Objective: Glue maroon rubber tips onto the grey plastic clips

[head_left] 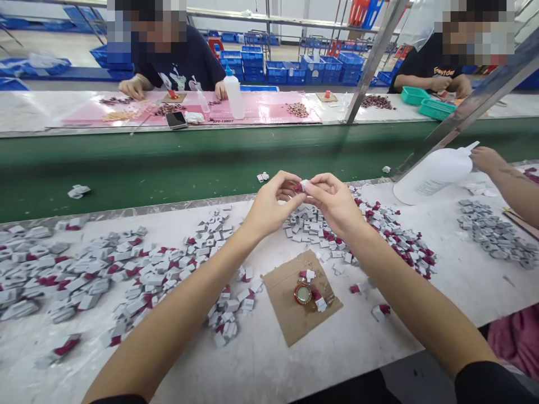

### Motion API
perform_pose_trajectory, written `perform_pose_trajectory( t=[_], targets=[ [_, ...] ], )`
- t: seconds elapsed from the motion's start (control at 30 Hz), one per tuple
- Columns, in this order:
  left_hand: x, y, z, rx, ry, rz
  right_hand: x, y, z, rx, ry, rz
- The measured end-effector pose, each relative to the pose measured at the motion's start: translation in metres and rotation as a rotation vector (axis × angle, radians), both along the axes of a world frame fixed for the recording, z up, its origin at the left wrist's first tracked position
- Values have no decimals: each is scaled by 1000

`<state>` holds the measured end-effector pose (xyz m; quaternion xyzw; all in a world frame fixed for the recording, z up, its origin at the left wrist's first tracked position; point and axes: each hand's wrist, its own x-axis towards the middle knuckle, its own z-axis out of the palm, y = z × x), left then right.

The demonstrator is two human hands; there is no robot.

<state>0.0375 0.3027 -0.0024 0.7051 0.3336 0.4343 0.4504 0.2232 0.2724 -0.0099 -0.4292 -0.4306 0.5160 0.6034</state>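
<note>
My left hand (272,203) and my right hand (336,203) meet above the far part of the table. Between their fingertips is a small maroon-and-white plastic piece (299,187). The left fingers grip its maroon side, while the right thumb and forefinger pinch the pale side. Below my hands lies a brown cardboard square (286,314) with a wet stain. A bottle cap (302,293) sits on it with pale liquid inside, and two maroon-and-white pieces (320,303) lie beside the cap.
Grey-and-maroon pieces (143,269) spread across the left, and another heap (391,230) lies right. A white squeeze bottle (433,175) stands near a co-worker's hand (488,160). A green belt (177,168) and metal post (374,62) lie beyond. Two people sit at the opposite bench.
</note>
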Motion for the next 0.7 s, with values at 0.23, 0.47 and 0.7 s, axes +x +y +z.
perform_pose_trajectory(
  t=[0.23, 0.47, 0.7],
  targets=[
    [-11, -71, 2, -39, 45, -96, 11, -88, 10, 2, -305, 56],
    [-30, -117, -5, -256, 266, -305, 24, -160, 1, 21, -667, 152],
    [-57, -59, -28, 186, 920, 347, 22, -189, -17, -68, -659, 55]
  ],
)
